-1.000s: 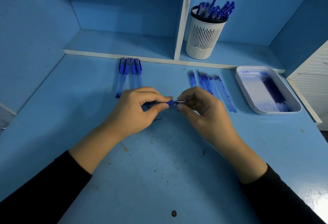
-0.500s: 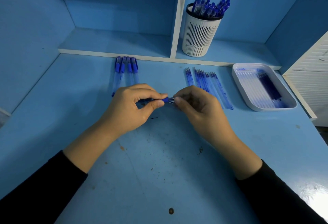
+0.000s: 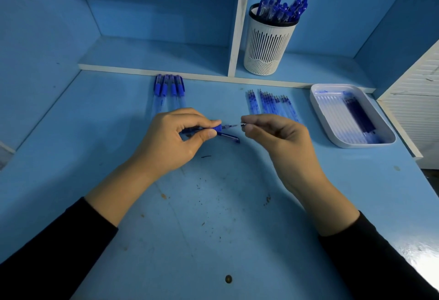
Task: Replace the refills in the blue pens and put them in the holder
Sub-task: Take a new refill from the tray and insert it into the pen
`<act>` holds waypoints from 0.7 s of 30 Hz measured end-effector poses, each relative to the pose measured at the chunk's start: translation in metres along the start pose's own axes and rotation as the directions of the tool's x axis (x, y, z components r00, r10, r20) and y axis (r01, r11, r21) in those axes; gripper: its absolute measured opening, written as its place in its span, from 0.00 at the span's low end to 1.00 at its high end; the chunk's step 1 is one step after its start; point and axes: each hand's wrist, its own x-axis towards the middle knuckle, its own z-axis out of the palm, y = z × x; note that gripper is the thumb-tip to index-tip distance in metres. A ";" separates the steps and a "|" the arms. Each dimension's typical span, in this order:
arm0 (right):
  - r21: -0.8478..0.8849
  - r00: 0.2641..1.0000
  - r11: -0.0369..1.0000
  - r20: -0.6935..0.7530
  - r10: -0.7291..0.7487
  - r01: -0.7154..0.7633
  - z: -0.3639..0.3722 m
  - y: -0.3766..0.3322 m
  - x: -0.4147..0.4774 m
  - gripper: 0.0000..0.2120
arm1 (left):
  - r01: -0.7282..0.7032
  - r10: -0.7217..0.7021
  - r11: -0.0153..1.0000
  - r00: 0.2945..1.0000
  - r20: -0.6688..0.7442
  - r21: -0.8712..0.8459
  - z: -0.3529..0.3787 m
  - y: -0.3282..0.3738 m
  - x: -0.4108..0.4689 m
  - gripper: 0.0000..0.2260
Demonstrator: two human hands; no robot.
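My left hand (image 3: 173, 140) grips a blue pen (image 3: 215, 131) by its barrel above the middle of the desk. Its cap (image 3: 229, 136) lies on the desk just under the pen. My right hand (image 3: 278, 138) pinches the tip of the refill (image 3: 234, 125), which sticks partly out of the pen's front end. A row of capped blue pens (image 3: 169, 90) lies at the back left. Several refills (image 3: 270, 104) lie in a row at the back right. The white slotted holder (image 3: 267, 45), holding several blue pens, stands on the shelf.
A white tray (image 3: 332, 131) with more refills sits at the right of the desk. A white louvred panel (image 3: 413, 100) stands at the far right. A raised shelf ledge (image 3: 190, 76) runs along the back, split by a white divider (image 3: 238, 21).
My hands have moved apart. The right hand has drawn the refill's tip out to the right, so a stretch of refill now shows between the hands, and the cap now shows on the desk.
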 end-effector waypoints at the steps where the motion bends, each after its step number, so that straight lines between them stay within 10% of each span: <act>1: 0.008 1.000 1.000 -0.021 0.003 -0.003 -0.002 0.000 0.000 0.08 | 0.007 -0.007 1.000 1.000 -0.007 -0.005 -0.001 -0.001 0.000 0.07; 21: -0.641 0.979 0.740 0.122 -0.164 0.203 -0.010 0.014 -0.008 0.05 | 0.022 -0.022 1.000 1.000 0.016 0.019 0.004 -0.001 -0.003 0.07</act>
